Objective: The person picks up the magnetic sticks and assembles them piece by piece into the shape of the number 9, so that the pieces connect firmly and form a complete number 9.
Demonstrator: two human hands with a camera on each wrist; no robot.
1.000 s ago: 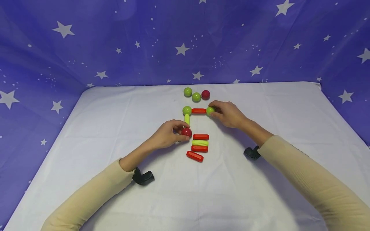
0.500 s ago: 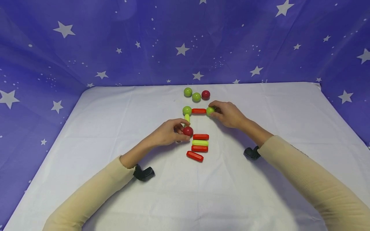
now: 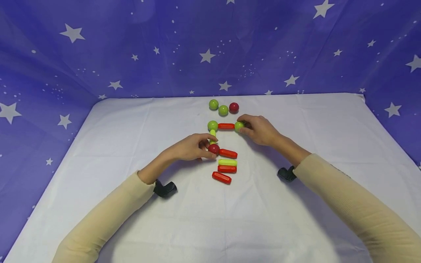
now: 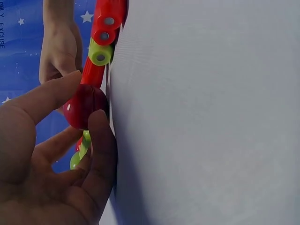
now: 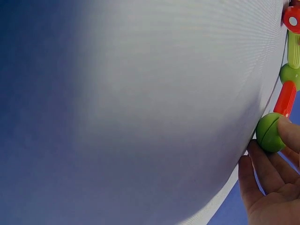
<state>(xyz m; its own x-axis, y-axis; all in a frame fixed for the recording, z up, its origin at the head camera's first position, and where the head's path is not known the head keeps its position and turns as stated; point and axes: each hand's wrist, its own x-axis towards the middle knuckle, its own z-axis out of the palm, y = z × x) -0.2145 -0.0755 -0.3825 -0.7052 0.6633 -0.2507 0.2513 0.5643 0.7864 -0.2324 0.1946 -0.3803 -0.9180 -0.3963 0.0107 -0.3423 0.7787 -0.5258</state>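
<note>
My left hand (image 3: 193,148) holds a red ball (image 3: 214,149) between thumb and fingers at the near end of a yellow-green rod (image 3: 212,135). A red rod (image 3: 228,153) meets this ball on its right side and slants slightly toward me. At the rod's far end sits a green ball (image 3: 212,125), joined by another red rod (image 3: 226,126) to a second green ball (image 3: 239,126). That second ball is pinched by my right hand (image 3: 261,129). In the right wrist view, the thumb lies on the green ball (image 5: 269,132) and fingers reach beneath it.
Below the held red ball lie a loose yellow-green rod (image 3: 227,162), a red rod (image 3: 227,169) against it, and a slanted red rod (image 3: 222,178). Two green balls (image 3: 223,110) and a red ball (image 3: 234,107) rest at the back. White cloth (image 3: 250,219) covers the table.
My left hand has shifted slightly right and away from me with the red ball. The top loose red rod now touches that ball and has tilted. My right hand stays in place.
</note>
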